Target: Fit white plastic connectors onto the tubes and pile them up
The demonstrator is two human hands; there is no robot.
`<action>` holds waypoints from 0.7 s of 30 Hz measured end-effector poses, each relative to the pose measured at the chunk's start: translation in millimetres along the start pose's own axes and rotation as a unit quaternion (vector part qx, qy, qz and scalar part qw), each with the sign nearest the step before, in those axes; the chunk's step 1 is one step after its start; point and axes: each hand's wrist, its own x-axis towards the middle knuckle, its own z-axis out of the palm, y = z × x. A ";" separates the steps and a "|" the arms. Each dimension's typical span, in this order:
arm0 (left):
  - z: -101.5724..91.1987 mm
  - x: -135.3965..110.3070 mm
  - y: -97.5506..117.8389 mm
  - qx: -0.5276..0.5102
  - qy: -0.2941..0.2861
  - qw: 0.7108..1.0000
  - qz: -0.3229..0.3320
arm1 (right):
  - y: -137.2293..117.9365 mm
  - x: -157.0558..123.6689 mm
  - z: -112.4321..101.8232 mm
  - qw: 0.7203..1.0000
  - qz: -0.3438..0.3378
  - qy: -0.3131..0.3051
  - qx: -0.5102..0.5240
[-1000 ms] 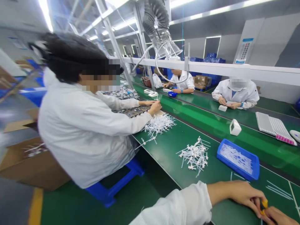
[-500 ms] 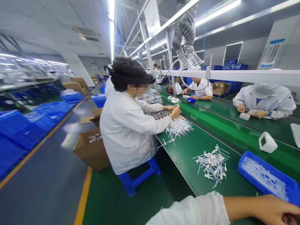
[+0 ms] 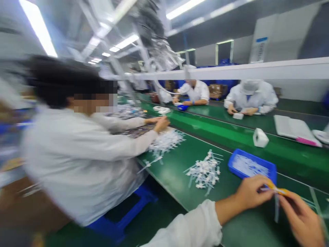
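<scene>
Low at the right, my left hand [image 3: 253, 192] and my right hand [image 3: 302, 214] meet with their fingertips pinched together. Between them is a small white piece, mostly covered by the fingers, from which a thin translucent strip [image 3: 277, 207] hangs down. Yellow coverings show on some of my fingertips. Just beyond my left hand stands a blue tray [image 3: 232, 167] holding many thin translucent strips [image 3: 250, 165]. Left of the tray, a pile of small white parts with thin strips [image 3: 205, 169] lies on the green table [image 3: 174, 181].
On my left a co-worker in a white coat [image 3: 77, 161] sits on a blue stool [image 3: 123, 219], hands over a larger white pile [image 3: 168, 139]. A white device housing [image 3: 260, 138] rests on the green belt [image 3: 216, 127]. Two more people work across it.
The view has swung right, blurring the left side. Both my hands now show, joined at a small white piece; earlier only one hand showed at the lower right edge.
</scene>
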 end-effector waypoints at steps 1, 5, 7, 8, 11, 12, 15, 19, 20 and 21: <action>-3.9 -0.2 5.4 -0.017 0.012 1.000 -0.003 | -8.7 -2.6 -19.8 1.000 0.013 -0.021 -0.005; -14.7 4.2 8.1 -0.021 0.035 0.999 0.008 | -41.0 -4.3 -39.1 0.995 0.037 -0.062 0.069; -16.1 5.5 8.3 -0.012 0.039 0.999 0.022 | -46.4 -1.6 -30.7 0.992 0.040 -0.060 0.101; -16.5 5.5 9.6 -0.007 0.037 0.999 0.024 | -47.1 -0.9 -27.1 0.991 0.040 -0.060 0.113; -18.3 4.9 16.0 0.003 0.033 0.999 0.026 | -46.5 -1.7 -23.4 0.988 0.040 -0.066 0.133; -19.1 4.8 18.2 0.005 0.031 0.999 0.029 | -46.5 -2.3 -24.1 0.988 0.038 -0.066 0.134; -21.2 5.1 23.1 0.008 0.027 0.999 0.041 | -48.8 -3.0 -26.8 0.989 0.031 -0.061 0.129; -22.5 5.5 25.3 0.016 0.030 0.997 0.066 | -55.1 -2.5 -28.0 0.991 0.018 -0.055 0.117; -22.8 5.4 25.3 0.017 0.031 0.997 0.074 | -56.2 -2.4 -28.3 0.992 0.009 -0.054 0.111; -23.0 5.3 25.3 0.018 0.031 0.996 0.082 | -57.0 -2.4 -28.7 0.993 -0.001 -0.053 0.103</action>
